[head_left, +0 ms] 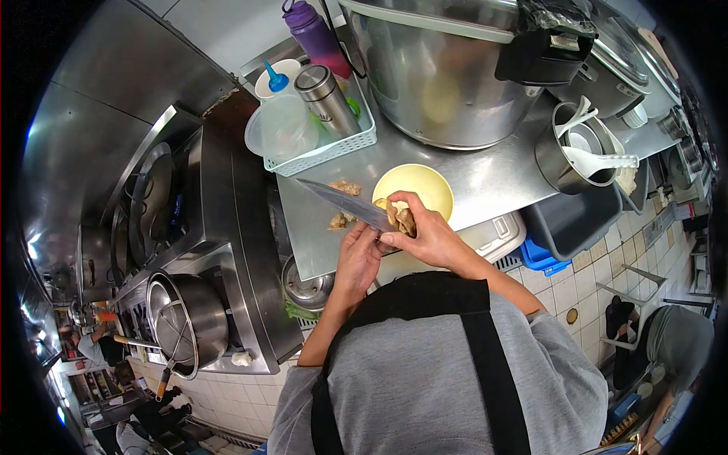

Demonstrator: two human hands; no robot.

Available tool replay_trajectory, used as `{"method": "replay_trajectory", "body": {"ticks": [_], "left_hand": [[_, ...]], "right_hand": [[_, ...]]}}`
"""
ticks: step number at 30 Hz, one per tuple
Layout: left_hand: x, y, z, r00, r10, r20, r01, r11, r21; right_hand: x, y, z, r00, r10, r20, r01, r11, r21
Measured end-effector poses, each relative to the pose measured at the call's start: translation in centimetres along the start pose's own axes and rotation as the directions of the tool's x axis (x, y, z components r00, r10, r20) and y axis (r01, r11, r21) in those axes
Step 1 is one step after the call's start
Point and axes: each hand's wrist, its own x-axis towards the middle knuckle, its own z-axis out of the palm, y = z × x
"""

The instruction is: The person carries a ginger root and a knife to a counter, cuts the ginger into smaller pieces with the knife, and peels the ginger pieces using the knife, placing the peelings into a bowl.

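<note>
A large kitchen knife [345, 199] slants over the steel counter [303, 258], its tip pointing to the upper left. Closed fingers of my left hand [359, 260] meet the blade near its lower end; the handle is hidden. In my right hand [431, 236] are brown, knobbly pieces of ginger [406, 222], gripped between thumb and fingers right beside the blade. Behind that hand stands a yellow bowl [425, 182], partly covered by it. More ginger bits [346, 186] lie on the counter, on both sides of the blade.
A big steel pot [447, 83] stands at the back. Left of it, a pale basket [334, 155] holds a steel flask [326, 98] and containers. At right are a pot with ladles [557, 163] and a grey bin [572, 224]. A stove [250, 303] flanks the left side.
</note>
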Motion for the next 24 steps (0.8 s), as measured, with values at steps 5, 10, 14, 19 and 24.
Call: {"method": "replay_trajectory", "body": {"ticks": [5,10,14,19,24], "left_hand": [[-0.1,-0.1,0.8,0.999,-0.049,-0.01,0.049,0.998,0.038],[0.5,0.3,-0.2,0.991,-0.122,-0.06,0.109,0.976,-0.187],[0.5,0.5,0.1,0.994,-0.074,-0.079,0.066,0.994,-0.092],[0.1,0.5,1.0,0.987,-0.002,-0.158,0.012,0.998,0.064],[-0.2,-0.5,0.3,0.998,-0.01,-0.06,0.012,0.999,0.034]], "right_hand": [[1.0,1.2,-0.8,0.975,0.212,0.071,-0.22,0.964,0.149],[0.8,0.4,-1.9,0.956,0.279,0.094,-0.292,0.94,0.178],[-0.4,-0.6,-0.8,0.983,0.129,0.131,-0.11,0.983,-0.144],[-0.6,-1.1,-0.9,0.988,0.08,0.128,-0.057,0.982,-0.18],[-0.2,-0.8,-0.6,0.99,0.102,0.097,-0.087,0.984,-0.153]]}}
